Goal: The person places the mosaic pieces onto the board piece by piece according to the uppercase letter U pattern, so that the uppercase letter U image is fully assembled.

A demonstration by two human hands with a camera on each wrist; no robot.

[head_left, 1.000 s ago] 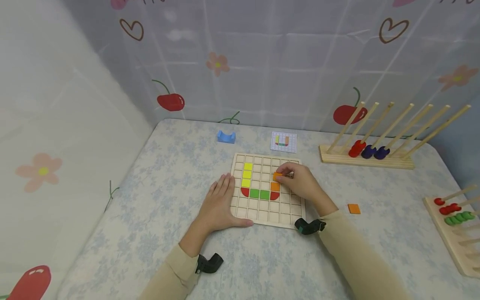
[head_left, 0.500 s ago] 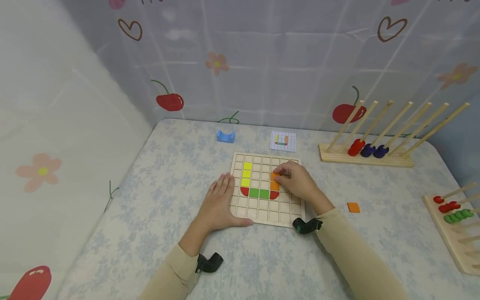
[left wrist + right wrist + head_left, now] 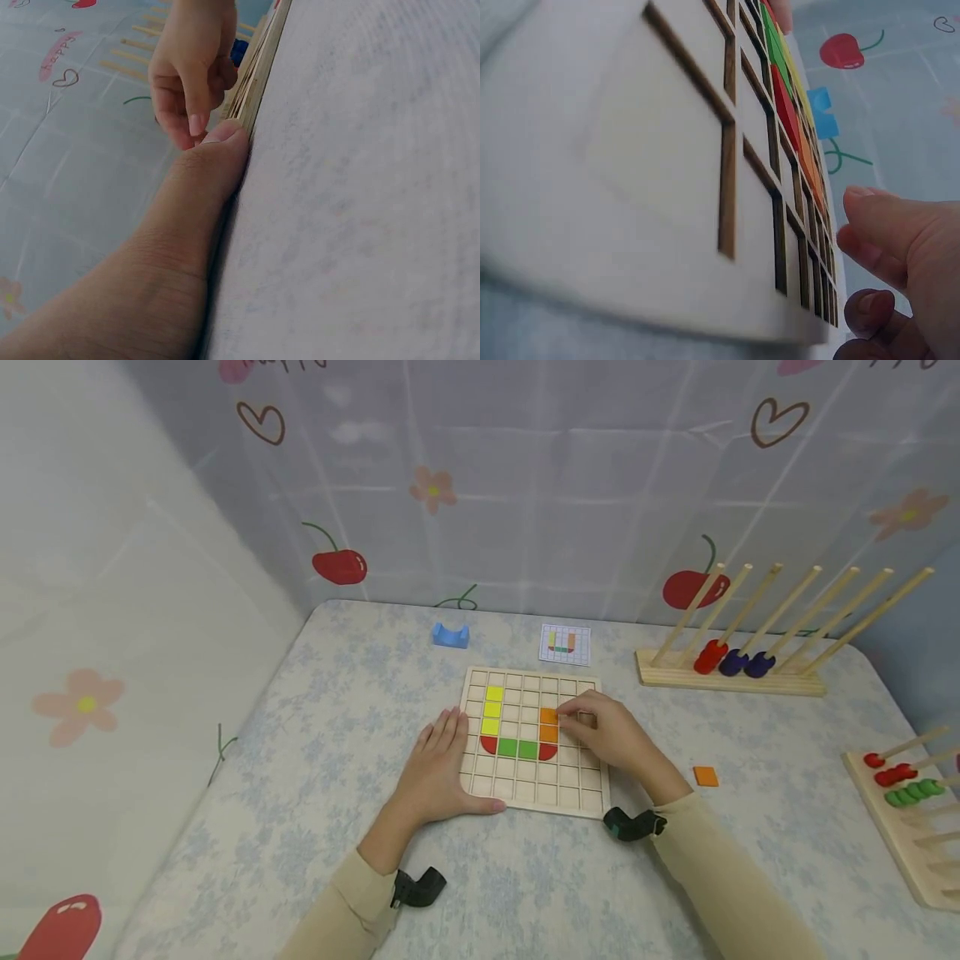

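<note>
A wooden grid board [image 3: 558,795] lies flat with a U of colored tiles set in its cells. Yellow tiles [image 3: 492,710] form the left side, green tiles [image 3: 517,749] the bottom, red quarter-round tiles [image 3: 548,751] the corners. Two orange tiles [image 3: 549,733] make up the right side. My left hand [image 3: 431,781] rests against the board's left edge, fingers extended, thumb at the near edge. My right hand [image 3: 611,739] hovers over the board's right part, fingertips just right of the upper orange tile. In the right wrist view, nothing shows between its thumb and fingers.
One loose orange tile [image 3: 706,776] lies right of the board. Behind the board are a pattern card [image 3: 565,645] and a blue notched block [image 3: 451,636]. A peg rack [image 3: 731,678] with beads stands back right; another bead rack [image 3: 892,835] sits at the right edge.
My right hand has set an orange tile into the cell above the other orange one, then drawn its fingertips slightly right of it. My left hand stays put.
</note>
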